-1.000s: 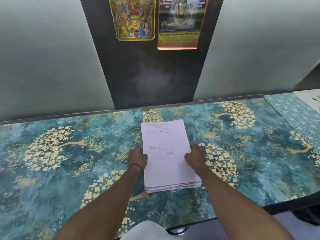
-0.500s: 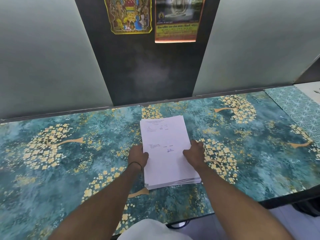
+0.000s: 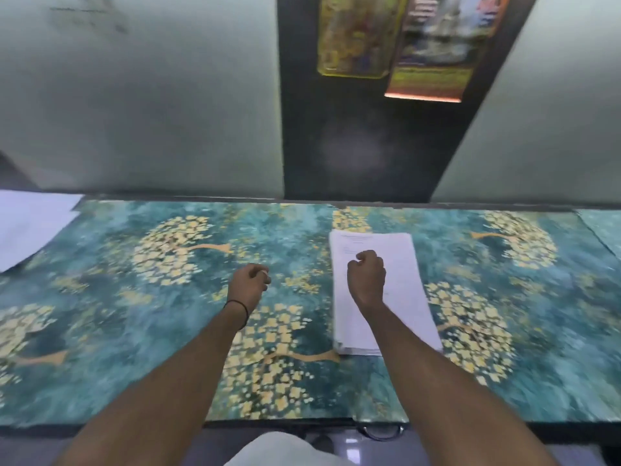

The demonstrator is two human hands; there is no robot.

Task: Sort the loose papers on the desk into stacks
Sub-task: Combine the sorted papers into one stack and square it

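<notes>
The left hand (image 3: pixel 250 284) is curled into a loose fist and holds nothing. It hangs over bare table (image 3: pixel 168 331), and a thin black band (image 3: pixel 239 309) circles its wrist. The right hand (image 3: pixel 366 277) is curled in the same way with nothing in its fingers. It lies over the near-left part of a stack of white papers (image 3: pixel 408 284); whether it rests on the top sheet or hovers above it cannot be told. The stack runs from beyond the right hand's knuckles back past its wrist, fairly squared, with faint print on the top page. The left hand is just left of the stack and clear of it.

Well away to the left of the left hand, at the table's far corner, lie a few loose white sheets (image 3: pixel 23 227), overlapping at angles. The tabletop is covered in a teal pattern with golden blossom trees, and has a dark front edge.

Beyond both hands rise pale grey-green wall panels (image 3: pixel 134 112). Between them is a dark panel (image 3: pixel 353 156), which carries a yellow-bordered poster (image 3: pixel 353 38) and a second poster (image 3: pixel 433 48) just beside it, both blurred.
</notes>
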